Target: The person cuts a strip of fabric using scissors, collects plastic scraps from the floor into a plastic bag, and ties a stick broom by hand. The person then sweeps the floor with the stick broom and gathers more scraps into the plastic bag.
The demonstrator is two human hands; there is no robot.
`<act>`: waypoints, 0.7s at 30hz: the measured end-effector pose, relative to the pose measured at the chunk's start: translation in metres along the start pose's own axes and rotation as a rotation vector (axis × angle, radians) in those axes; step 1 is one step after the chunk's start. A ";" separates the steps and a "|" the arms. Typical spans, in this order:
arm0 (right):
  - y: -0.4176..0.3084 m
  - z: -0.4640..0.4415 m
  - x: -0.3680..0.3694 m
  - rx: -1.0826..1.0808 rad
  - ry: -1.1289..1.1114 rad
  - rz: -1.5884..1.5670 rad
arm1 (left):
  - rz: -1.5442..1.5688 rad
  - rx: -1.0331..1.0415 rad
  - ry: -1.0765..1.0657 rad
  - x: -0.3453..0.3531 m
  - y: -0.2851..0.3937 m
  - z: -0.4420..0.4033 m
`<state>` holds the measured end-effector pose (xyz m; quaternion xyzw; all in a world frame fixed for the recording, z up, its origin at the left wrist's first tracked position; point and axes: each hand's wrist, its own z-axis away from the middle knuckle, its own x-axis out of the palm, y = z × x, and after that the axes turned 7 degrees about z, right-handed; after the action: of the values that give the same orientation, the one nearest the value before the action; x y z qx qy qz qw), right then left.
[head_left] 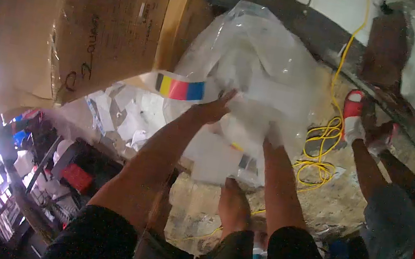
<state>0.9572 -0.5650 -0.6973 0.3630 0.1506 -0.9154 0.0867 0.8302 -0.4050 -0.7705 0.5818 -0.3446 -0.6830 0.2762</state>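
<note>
A large clear plastic bag (255,16) lies spread in front of me, with crumpled white material inside it or beneath it. My left hand (215,109) reaches over the bag's middle, fingers stretched out against the plastic. Close to that hand is a white strip printed with black, yellow, red and blue blocks (181,88). My right hand (274,136) is at the bag's right side, blurred by motion; whether its fingers grip the plastic is hidden. Below the hands lies a pale flat sheet (211,158).
Large cardboard boxes (110,18) stand at the upper left, above white scraps (129,116). A coiled yellow cord (316,173) lies on the floor (339,200) to the right. Another person's legs (370,169) and red-and-white shoe (353,113) are beside it. Clutter fills the lower left.
</note>
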 end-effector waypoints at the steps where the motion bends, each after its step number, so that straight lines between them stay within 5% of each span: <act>1: 0.001 -0.006 0.001 0.002 -0.011 0.021 | 0.000 -0.027 -0.006 0.013 -0.002 0.008; 3: 0.001 -0.014 0.003 -0.004 -0.039 0.059 | -0.082 -0.900 -0.222 -0.019 0.066 -0.024; 5: 0.000 -0.012 -0.004 -0.021 -0.066 0.088 | -0.061 -0.937 -0.346 -0.063 0.118 -0.032; 7: 0.001 -0.001 -0.019 -0.044 -0.090 0.109 | 0.153 -0.610 -0.272 -0.097 0.158 -0.007; 9: 0.002 0.017 -0.036 -0.075 -0.112 0.126 | 0.281 -0.765 0.157 -0.155 0.193 0.011; 11: 0.004 0.040 -0.054 -0.107 -0.134 0.135 | -0.335 -0.544 0.597 -0.180 0.166 0.034; 12: 0.009 0.054 -0.066 -0.122 -0.141 0.112 | -0.296 -0.560 0.754 -0.181 0.154 0.034; 15: 0.022 0.106 -0.095 -0.208 -0.179 -0.288 | 0.005 -0.613 0.572 -0.148 0.095 0.056; 16: 0.024 0.123 -0.104 -0.185 -0.164 -0.191 | -0.168 -0.553 0.537 -0.149 0.112 0.048; 17: 0.017 0.162 -0.126 0.020 -0.316 -0.546 | -0.338 -0.502 0.509 -0.156 0.135 0.045; 21: 0.000 0.235 -0.129 0.158 0.127 -1.081 | -0.113 -0.213 0.506 -0.132 0.206 0.035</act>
<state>0.9001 -0.6384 -0.4457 0.2940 0.2513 -0.8143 -0.4329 0.8137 -0.4228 -0.5244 0.7198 -0.1578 -0.5629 0.3744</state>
